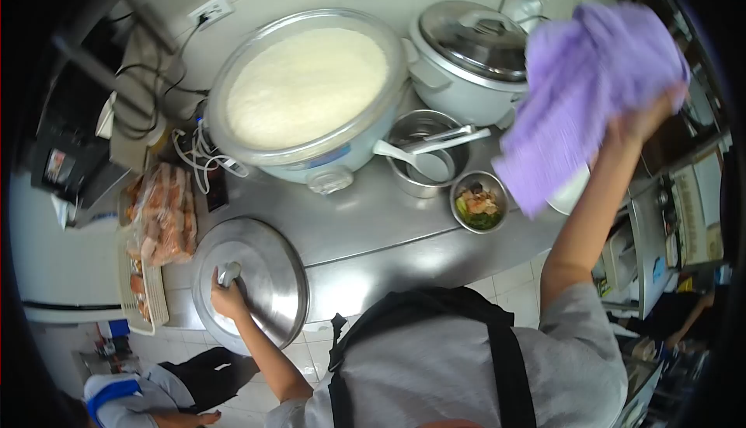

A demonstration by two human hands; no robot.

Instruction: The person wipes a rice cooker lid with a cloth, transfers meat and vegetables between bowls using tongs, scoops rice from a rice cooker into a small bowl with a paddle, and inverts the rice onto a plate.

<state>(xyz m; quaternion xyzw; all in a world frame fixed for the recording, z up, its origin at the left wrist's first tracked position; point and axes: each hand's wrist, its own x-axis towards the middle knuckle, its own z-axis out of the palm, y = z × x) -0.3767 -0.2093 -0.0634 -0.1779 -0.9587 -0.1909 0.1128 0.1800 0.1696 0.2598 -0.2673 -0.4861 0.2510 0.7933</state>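
My left hand (226, 297) grips the knob of a large round metal lid (268, 288), which is over the left front of the steel counter. On the right, my raised right hand (642, 123) is closed on a purple cloth (594, 78) that hangs loosely and is slightly blurred. Ahead of me stands a big rice cooker (330, 156), uncovered and filled with white rice (307, 86). The cloth partly hides a white plate or bowl (571, 195) behind it.
A second cooker (474, 90) with its lid on stands at the back right. In front are a metal pot (423, 187) with a white paddle (416, 160) and a small bowl of food scraps (479, 206). Bagged bread (167, 214) lies left. Another person (148, 393) is at lower left.
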